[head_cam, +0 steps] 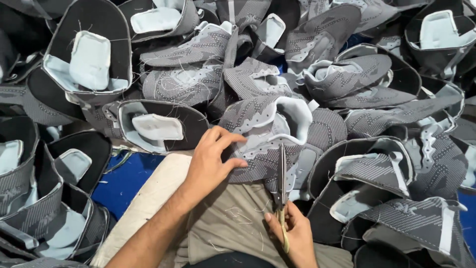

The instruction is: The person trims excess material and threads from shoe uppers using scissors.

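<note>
Scissors (282, 173) in right hand (292, 233), blades pointing away, left hand (210, 161) pressing grey shoe upper (267, 144)

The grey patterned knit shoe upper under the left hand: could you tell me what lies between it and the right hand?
In the head view, only the slim metal scissors span from the right hand to the grey patterned knit shoe upper.
</note>
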